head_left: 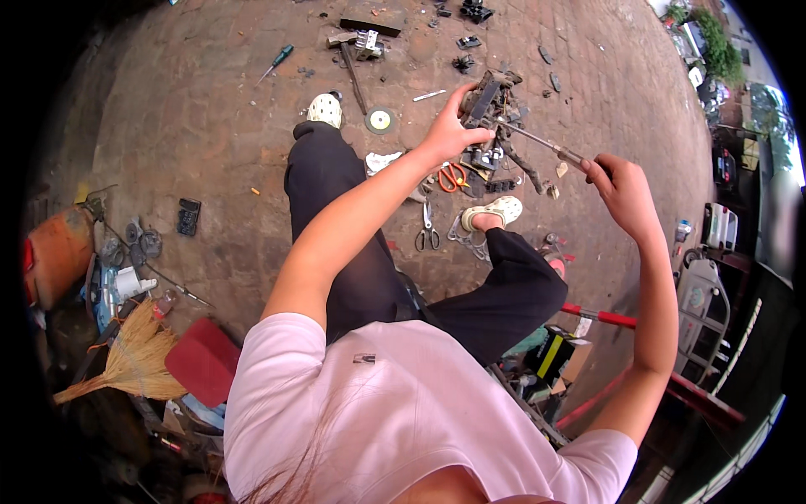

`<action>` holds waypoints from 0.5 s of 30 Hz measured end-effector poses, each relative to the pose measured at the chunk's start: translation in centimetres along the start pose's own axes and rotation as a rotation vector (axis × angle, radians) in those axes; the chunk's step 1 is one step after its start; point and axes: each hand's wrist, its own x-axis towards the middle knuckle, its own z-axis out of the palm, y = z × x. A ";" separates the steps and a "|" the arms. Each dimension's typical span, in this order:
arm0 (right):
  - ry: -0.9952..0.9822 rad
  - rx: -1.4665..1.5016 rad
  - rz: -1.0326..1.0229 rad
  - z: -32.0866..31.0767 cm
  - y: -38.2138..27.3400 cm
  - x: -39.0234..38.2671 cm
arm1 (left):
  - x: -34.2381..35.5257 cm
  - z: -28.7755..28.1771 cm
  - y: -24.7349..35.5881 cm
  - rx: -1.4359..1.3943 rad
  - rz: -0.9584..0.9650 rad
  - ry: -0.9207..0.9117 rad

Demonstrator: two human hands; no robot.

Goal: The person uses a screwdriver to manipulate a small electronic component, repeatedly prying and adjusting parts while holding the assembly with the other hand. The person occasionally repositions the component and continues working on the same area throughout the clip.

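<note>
My left hand (pixel 453 126) grips a dirty dark metal assembly (pixel 487 92) above the paving at upper centre. My right hand (pixel 613 181) is closed on the handle end of a long thin steel tool (pixel 546 143), whose far end reaches into that assembly. Below the assembly lie orange-handled cutters (pixel 452 176), black-handled scissors (pixel 428 227) and small dark parts (pixel 502 185).
A hammer (pixel 353 76), screwdriver (pixel 275 63), grinding disc (pixel 380 119) and several loose parts lie on the brick paving (pixel 185 101). My legs and white clogs (pixel 324 110) frame the work. A straw broom (pixel 134 357) and clutter line the left; parked vehicles (pixel 718 227) stand right.
</note>
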 end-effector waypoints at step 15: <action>0.046 0.032 -0.067 -1.3 -1.2 2.0 | -0.6 -0.8 1.6 -0.058 0.010 0.006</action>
